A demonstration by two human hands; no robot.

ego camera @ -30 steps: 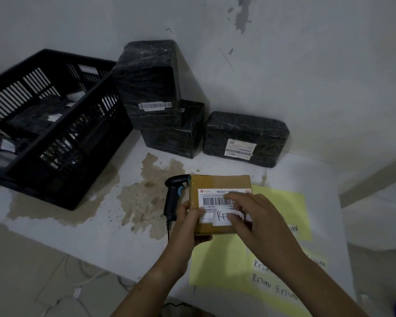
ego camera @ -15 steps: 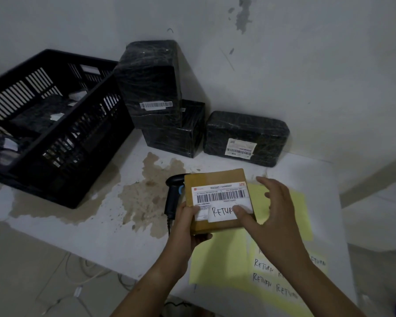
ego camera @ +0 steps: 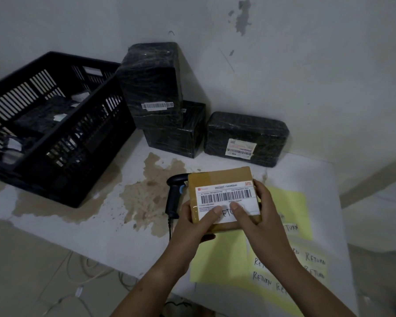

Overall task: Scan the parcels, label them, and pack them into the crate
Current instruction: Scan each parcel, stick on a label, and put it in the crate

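Note:
I hold a small brown cardboard parcel (ego camera: pixel 217 179) above the table with both hands. It carries a white barcode label (ego camera: pixel 226 197) and a handwritten RETURN sticker (ego camera: pixel 226 215) below the barcode. My left hand (ego camera: pixel 192 227) grips the parcel's left side, its thumb pressing the sticker. My right hand (ego camera: pixel 261 216) grips the right side, thumb on the sticker too. A black barcode scanner (ego camera: pixel 175 197) lies on the table just left of the parcel. The black slatted crate (ego camera: pixel 62 124) stands at the left with wrapped parcels inside.
Three black-wrapped parcels sit against the wall: a tall one (ego camera: pixel 151 83) on a lower one (ego camera: pixel 176 138), and a flat one (ego camera: pixel 245 138) to the right. Yellow sheets with RETURN stickers (ego camera: pixel 284 266) lie under my right arm. The white table (ego camera: pixel 78 225) has a brown stain.
My right hand came back onto the parcel's right side and both thumbs now press the RETURN sticker. The parcel has shifted slightly right and tilted toward me.

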